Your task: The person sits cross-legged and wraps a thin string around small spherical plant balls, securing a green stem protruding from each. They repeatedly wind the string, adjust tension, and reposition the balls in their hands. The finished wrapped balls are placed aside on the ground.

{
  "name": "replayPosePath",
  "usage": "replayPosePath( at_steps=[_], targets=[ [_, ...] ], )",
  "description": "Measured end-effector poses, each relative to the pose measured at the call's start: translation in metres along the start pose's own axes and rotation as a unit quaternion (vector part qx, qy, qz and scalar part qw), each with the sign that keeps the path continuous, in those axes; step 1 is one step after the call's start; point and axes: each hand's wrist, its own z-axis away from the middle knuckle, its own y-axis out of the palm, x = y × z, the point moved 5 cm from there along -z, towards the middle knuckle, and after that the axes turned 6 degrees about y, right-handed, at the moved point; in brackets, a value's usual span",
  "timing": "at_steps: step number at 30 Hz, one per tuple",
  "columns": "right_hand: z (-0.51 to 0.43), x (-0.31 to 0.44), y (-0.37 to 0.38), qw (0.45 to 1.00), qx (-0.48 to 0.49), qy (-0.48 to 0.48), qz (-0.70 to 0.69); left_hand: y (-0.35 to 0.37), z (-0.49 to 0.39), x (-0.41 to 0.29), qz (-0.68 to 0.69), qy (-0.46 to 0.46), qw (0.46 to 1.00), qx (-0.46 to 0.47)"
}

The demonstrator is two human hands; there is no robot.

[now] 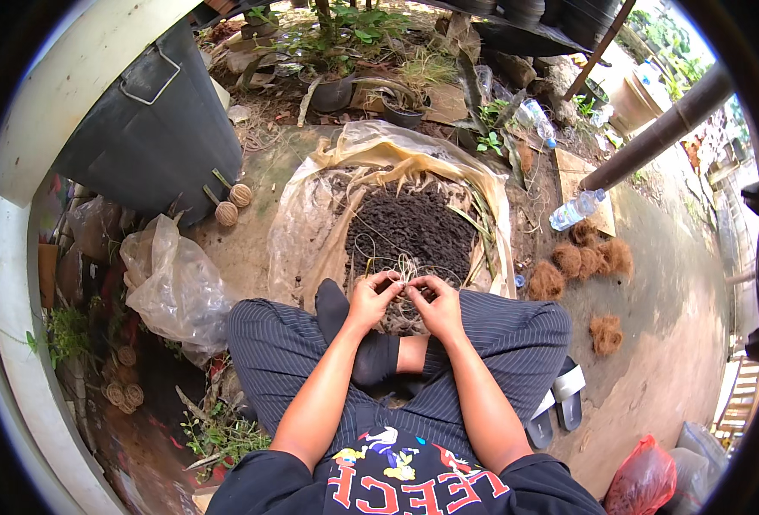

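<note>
A loose tangle of pale string [406,265] is pinched between the fingertips of both hands. My left hand [374,296] and my right hand [433,301] almost meet at it, thumbs and forefingers together. Thin loops of the string spread out over dark, crumbly soil [412,222] in front of my crossed legs. That soil lies in an open, yellowish clear plastic sack [302,225] with its rim rolled outward. Long green stalks [482,225] rest along the sack's right inner side. What lies right between the fingertips is too small to make out.
Two string-wrapped balls with green stems [227,213] sit by a large black bin [154,129]. A crumpled clear plastic bag [173,283] lies left of my knee. To the right are several brown fibre clumps [547,280], a plastic bottle [576,210], sandals [567,394] and a red bag [642,477].
</note>
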Motion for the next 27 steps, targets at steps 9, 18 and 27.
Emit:
replayPosePath(
  at_steps=[9,18,27],
  targets=[
    [0.002,0.006,-0.004,1.000,-0.005,-0.001,-0.011,0.006,0.000,0.000,-0.016,-0.004,0.999,0.049],
    [-0.008,-0.019,-0.003,0.997,-0.007,0.023,-0.076,-0.002,-0.003,0.022,0.024,-0.036,0.999,-0.022],
    [-0.008,-0.026,0.000,0.982,0.011,0.059,-0.177,0.000,-0.001,0.023,0.146,-0.098,0.984,-0.012]
  ],
)
